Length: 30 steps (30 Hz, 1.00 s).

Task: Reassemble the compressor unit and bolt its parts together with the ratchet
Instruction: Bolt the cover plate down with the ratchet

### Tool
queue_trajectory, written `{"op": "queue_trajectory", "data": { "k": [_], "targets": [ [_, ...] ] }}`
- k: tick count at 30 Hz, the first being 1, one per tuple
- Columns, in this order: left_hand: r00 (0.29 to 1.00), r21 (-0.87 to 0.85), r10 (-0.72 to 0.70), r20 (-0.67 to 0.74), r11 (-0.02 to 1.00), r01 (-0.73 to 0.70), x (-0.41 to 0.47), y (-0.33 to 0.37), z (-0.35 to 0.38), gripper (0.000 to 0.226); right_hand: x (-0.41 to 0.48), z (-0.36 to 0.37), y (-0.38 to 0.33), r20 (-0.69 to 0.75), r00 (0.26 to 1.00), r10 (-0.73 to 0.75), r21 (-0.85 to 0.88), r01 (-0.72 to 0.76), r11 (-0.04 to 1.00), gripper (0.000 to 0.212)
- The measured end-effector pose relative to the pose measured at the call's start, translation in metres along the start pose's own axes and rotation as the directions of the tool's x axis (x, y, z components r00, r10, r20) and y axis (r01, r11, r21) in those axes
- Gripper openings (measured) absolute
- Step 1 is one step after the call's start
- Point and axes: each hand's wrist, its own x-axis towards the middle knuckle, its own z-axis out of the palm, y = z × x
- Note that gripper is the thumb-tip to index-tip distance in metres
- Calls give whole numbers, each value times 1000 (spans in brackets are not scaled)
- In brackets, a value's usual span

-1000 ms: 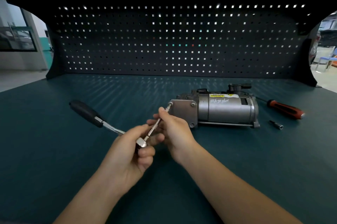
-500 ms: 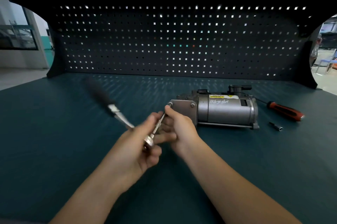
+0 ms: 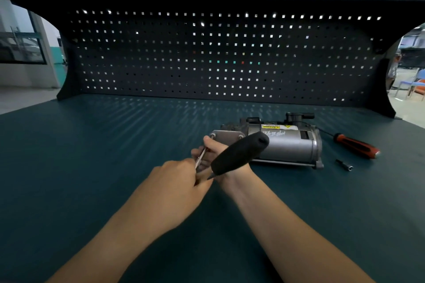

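The grey compressor unit (image 3: 285,144) lies on its side on the green bench, its square end plate (image 3: 226,136) facing me. A ratchet with a thin extension bar (image 3: 200,159) reaches to the plate's upper left bolt. Its black handle (image 3: 239,155) points up and to the right, across the compressor. My left hand (image 3: 174,181) grips the ratchet at its head. My right hand (image 3: 212,152) pinches the extension bar just below the bolt, partly hidden behind the handle.
An orange and black screwdriver (image 3: 356,148) lies right of the compressor, with a small loose socket bit (image 3: 344,165) in front of it. A dark pegboard (image 3: 218,57) closes the back of the bench (image 3: 92,167).
The ratchet handle has swung from pointing left, through upright, over to the right across the compressor. Both hands stayed at the bolt.
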Motion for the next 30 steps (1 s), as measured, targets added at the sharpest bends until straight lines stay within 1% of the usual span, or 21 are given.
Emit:
{"op": "queue_trajectory", "data": {
  "k": [2, 3, 4, 5, 6, 7, 8, 9, 11, 13, 14, 16, 19, 21, 23, 24, 25, 26, 28, 29, 30],
  "targets": [
    [985, -411, -152, 78, 895, 171, -5, 4, 0, 35, 1, 0, 0, 9, 1000, -30, -1, 30, 1000, 13],
    [951, -687, -243, 191, 660, 306, -6, 5, 1, 36, 0, 0, 0, 15, 999, -31, -9, 31, 999, 14],
    [888, -854, -281, 363, 280, 438, -6, 6, 3, 37, -2, 0, 0, 28, 999, -17, -7, 18, 1000, 14],
    [828, -861, -237, 508, -137, 489, -6, 7, 2, 37, -3, 0, 0, 42, 999, -1, 0, 1, 1000, 15],
    [794, -770, -180, 580, -440, 463, -7, 7, 3, 38, -3, 0, 0, 53, 999, 10, 7, -10, 1000, 17],
    [787, -706, -139, 602, -553, 442, -7, 5, 3, 38, -3, -1, 0, 63, 998, 12, 6, -12, 1000, 18],
    [792, -732, -128, 596, -493, 471, -7, 5, 3, 35, -3, -1, 1, 69, 998, 3, 0, -3, 1000, 20],
    [806, -814, -178, 565, -283, 508, -7, 4, 3, 31, -2, -2, 2, 65, 998, -9, -20, 11, 1000, 22],
    [874, -816, -268, 406, 325, 479, -5, 5, 2, 30, 0, -2, 5, 29, 999, -37, -73, 39, 997, 26],
    [945, -458, -201, 260, 836, 303, 0, 2, -2, 33, 1, -3, 8, -9, 998, -63, -111, 62, 992, 24],
    [971, -157, -149, 187, 971, 179, 2, 2, -4, 31, 2, -3, 9, -21, 997, -78, -100, 75, 992, 22],
    [996, 413, 28, 90, 908, -63, 5, 5, -5, 20, 2, -4, 8, -16, 994, -107, -82, 106, 991, 21],
    [971, 690, 183, 153, 684, -238, 5, 8, 7, 39, -1, -2, 5, 5, 996, -86, -176, 85, 981, 23],
    [983, 583, 119, 138, 793, -178, 6, 2, 5, 42, -2, 0, 3, 33, 999, -27, -120, 31, 992, 22],
    [990, 88, -22, 138, 996, 10, 4, 1, 0, 31, -4, 2, 1, 33, 999, 1, -16, 0, 1000, 20],
    [971, -300, -132, 201, 935, 189, 2, 2, -2, 32, -3, 3, 1, 22, 1000, -4, 9, 4, 1000, 18],
    [916, -624, -232, 327, 675, 393, 0, 2, -3, 36, -3, 3, 2, 14, 1000, -10, 7, 10, 1000, 18],
    [842, -802, -272, 467, 272, 532, 0, -1, -3, 37, -3, 4, 3, 17, 1000, -10, 2, 10, 1000, 18],
    [761, -749, -180, 623, -419, 513, 1, -8, -6, 36, -3, 8, 3, 29, 1000, -2, 1, 2, 1000, 20],
    [762, -688, -147, 631, -559, 463, 1, -10, -7, 33, -3, 8, 2, 32, 999, 3, -2, -3, 1000, 20],
    [770, -687, -144, 622, -572, 448, 2, -12, -7, 29, -3, 8, 2, 36, 999, 8, -10, -8, 1000, 21]
  ]
}}
